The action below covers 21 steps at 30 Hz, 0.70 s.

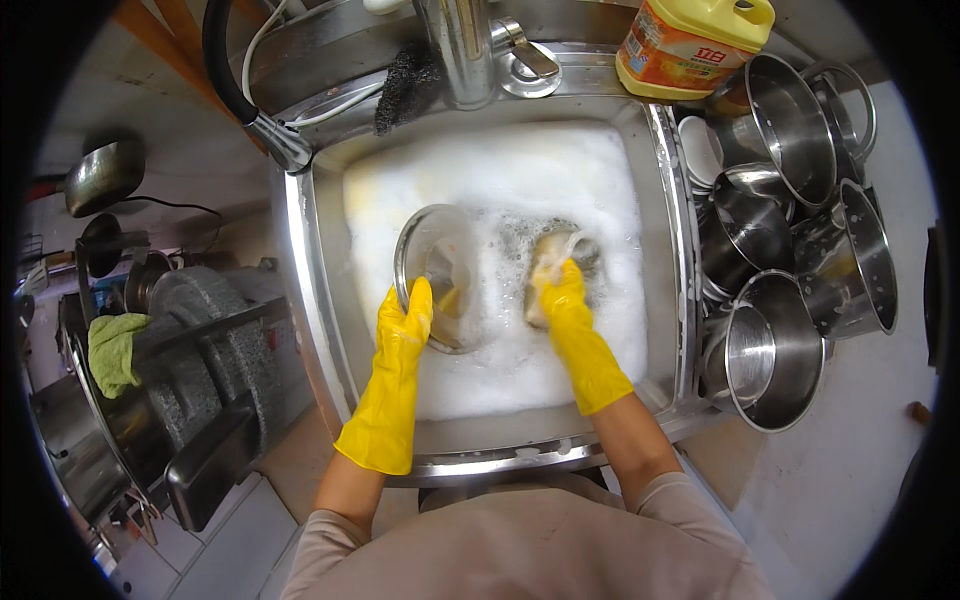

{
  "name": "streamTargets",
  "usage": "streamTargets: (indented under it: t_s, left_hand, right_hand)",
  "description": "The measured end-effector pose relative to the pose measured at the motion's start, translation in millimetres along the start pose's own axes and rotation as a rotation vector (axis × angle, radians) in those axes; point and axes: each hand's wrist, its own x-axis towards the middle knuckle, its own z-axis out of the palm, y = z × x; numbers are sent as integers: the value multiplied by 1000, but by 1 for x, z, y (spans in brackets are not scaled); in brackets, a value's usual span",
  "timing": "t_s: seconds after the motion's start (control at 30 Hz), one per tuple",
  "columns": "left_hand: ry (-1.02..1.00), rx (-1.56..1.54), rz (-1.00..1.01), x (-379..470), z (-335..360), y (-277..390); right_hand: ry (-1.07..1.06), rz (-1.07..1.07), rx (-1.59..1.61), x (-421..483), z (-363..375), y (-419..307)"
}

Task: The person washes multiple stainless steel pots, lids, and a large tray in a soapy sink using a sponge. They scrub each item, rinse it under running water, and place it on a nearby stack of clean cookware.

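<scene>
Both hands wear yellow rubber gloves over a stainless steel sink point(679, 225) filled with white suds. My left hand point(409, 319) grips the near left rim of a round metal vessel point(439, 232), probably a pot or bowl, tilted on its side in the foam; its inside looks blurred. To the right, my right hand point(562, 292) is closed on a pale, wet cloth or scrubber point(553, 251) at the water's surface, where the suds are thin. The cloth's exact kind is unclear.
Several stainless steel pots point(772, 352) crowd the right side. Behind the sink stand a faucet point(465, 60), a black scouring pad point(405, 86) and a yellow detergent jug point(686, 52). A hose sprayer point(281, 142) rests at the back left corner. A green cloth point(116, 352) hangs at left.
</scene>
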Motion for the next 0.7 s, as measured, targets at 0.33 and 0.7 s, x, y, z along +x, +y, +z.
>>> streamTargets:
  t_s: [0.33, 0.7]
  left_hand:
    - [201, -264, -17, -16, 5, 14]
    - [-28, -207, -212, -12, 2, -49]
  right_hand:
    - [-280, -695, -891, -29, 41, -53]
    - [-425, -550, -386, -35, 72, -105]
